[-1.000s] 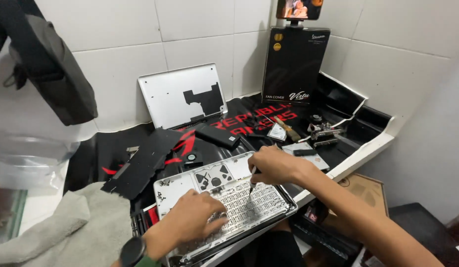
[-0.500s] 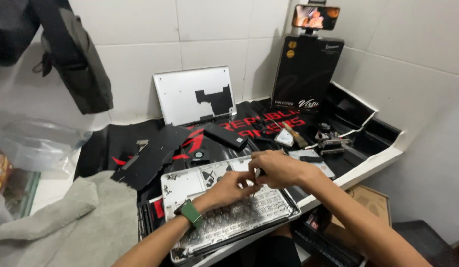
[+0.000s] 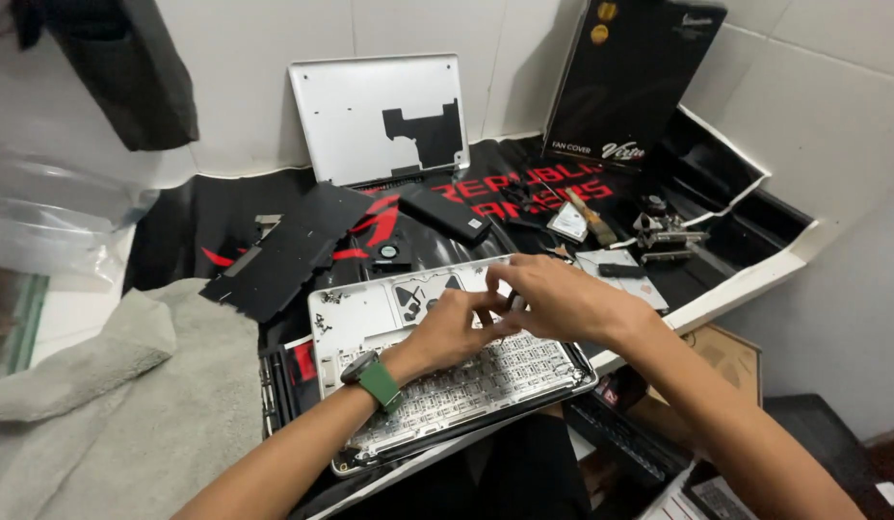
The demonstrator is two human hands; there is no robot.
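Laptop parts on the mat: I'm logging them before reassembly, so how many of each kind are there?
Silver laptop shells: 2 (keyboard frame under both hands, bottom cover against the wall)
Black backing sheet: 1
Black battery bar: 1
Small round fan: 1
Brush: 1
Total: 6

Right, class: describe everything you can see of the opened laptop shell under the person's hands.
The laptop shell is a silver metal top case lying inside-up, slightly skewed, at the table's front edge. Its nearer part shows the pale, perforated back of the keyboard; the farther part is bare metal with a few dark patches and small fittings. It rests on a dark tray-like piece. The left hand and right hand meet over its middle, fingertips pinched together at something too small to identify.
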